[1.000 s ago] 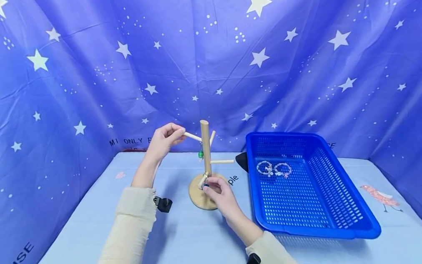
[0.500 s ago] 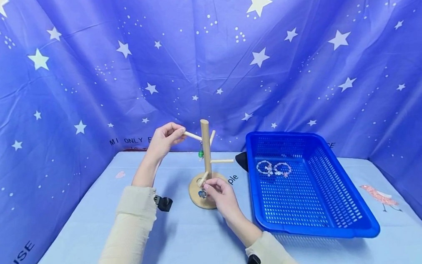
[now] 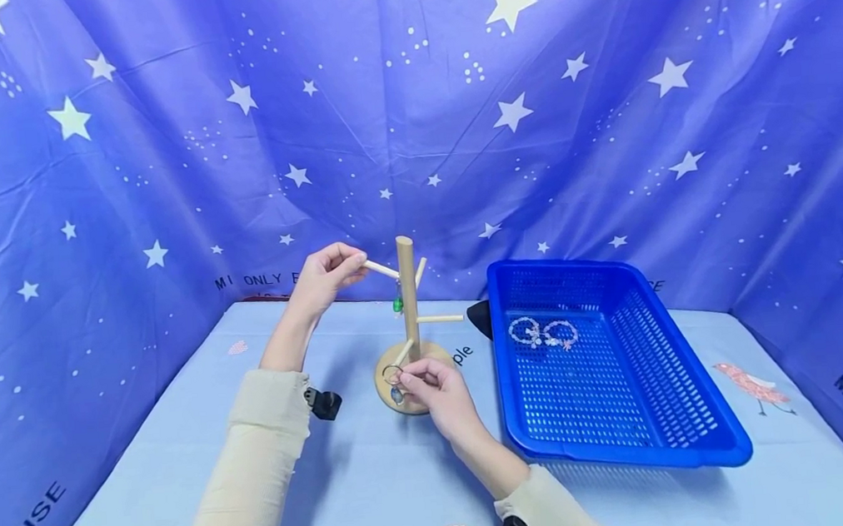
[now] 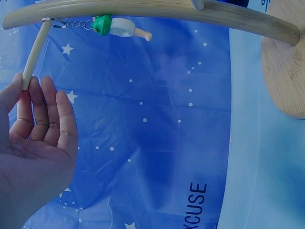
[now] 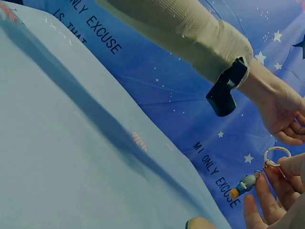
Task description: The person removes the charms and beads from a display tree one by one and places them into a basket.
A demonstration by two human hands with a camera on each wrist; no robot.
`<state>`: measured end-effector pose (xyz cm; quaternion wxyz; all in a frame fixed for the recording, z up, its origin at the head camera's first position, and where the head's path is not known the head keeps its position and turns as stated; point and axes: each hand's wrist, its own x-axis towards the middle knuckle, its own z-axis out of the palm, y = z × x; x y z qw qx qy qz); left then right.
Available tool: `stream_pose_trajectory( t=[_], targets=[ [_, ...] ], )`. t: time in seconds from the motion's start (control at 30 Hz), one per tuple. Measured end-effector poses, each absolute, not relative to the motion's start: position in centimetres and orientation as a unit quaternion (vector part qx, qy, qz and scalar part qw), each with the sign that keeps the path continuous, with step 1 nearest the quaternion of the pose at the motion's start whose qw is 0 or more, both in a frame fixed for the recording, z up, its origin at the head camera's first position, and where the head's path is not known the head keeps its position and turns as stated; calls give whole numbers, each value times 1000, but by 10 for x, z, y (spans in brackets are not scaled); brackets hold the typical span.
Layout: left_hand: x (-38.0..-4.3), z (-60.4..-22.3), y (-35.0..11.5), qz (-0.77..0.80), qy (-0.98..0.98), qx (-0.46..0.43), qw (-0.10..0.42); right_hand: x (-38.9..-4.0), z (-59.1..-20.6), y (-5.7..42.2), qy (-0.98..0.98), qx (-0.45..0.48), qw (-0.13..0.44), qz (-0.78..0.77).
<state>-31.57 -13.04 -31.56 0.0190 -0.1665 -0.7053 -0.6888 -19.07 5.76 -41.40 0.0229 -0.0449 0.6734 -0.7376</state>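
A wooden stand (image 3: 409, 297) with a round base and several side pegs is upright on the table. My left hand (image 3: 328, 279) pinches the tip of its upper left peg (image 4: 35, 57) between thumb and fingers. A green and white figure keychain (image 4: 114, 26) hangs by its ring from that peg, near the post. In front of the base, my right hand (image 3: 441, 395) pinches the metal ring of a second keychain (image 5: 245, 185), which has a small grey, blue and orange figure. That ring is just off the end of the low front peg (image 3: 403, 351).
A blue perforated basket (image 3: 627, 458) stands to the right of the stand. Two beaded bracelets (image 3: 524, 333) lie inside it. A black object (image 3: 480, 320) sits by the basket's left side. A starry blue curtain (image 3: 393, 115) surrounds the table.
My right hand has drawn the keychain slightly down and left, away from the low front peg, and its ring and figure show more fully. My left hand keeps its pinch on the upper peg.
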Motion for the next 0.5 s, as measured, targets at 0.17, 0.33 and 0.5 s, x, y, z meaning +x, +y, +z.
stream_pose_trajectory(
  t=[0.17,0.33,0.5],
  targets=[
    [-315,-315,-130,-687,-707,-166,19,-186,-410,59,682,-55,31,-729],
    [-315,-315,-130,-685,-709,-165,17,-180,-402,63,677,-67,39,-731],
    [-315,-316,-130,-686,-709,-164,20,-175,-392,66,668,-83,38,-738]
  ],
)
